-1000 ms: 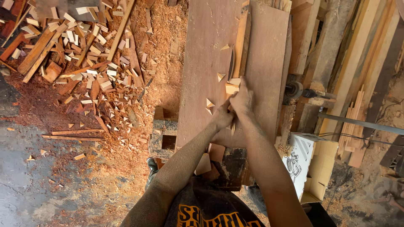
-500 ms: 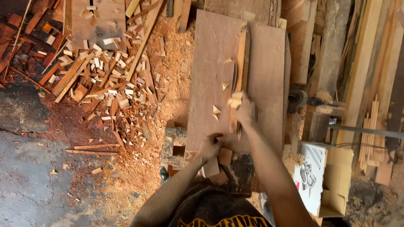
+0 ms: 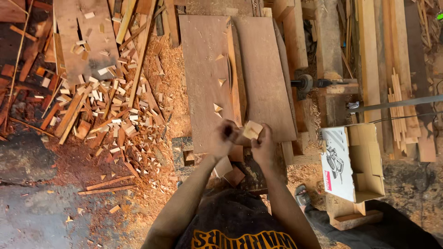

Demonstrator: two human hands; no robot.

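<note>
Head view: wood block [image 3: 252, 129] tilted diagonally

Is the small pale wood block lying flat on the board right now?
No, the right hand holds the small pale wood block up off the board, with the left hand beside it.

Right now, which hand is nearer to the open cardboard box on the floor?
Right. The right hand holds a small wood piece nearer the cardboard box; the left hand is beyond it, farther from the box.

Pale raw wood block [image 3: 252, 129], matt brown wooden board [image 3: 207, 78], rough sawdust [image 3: 168, 69]
</note>
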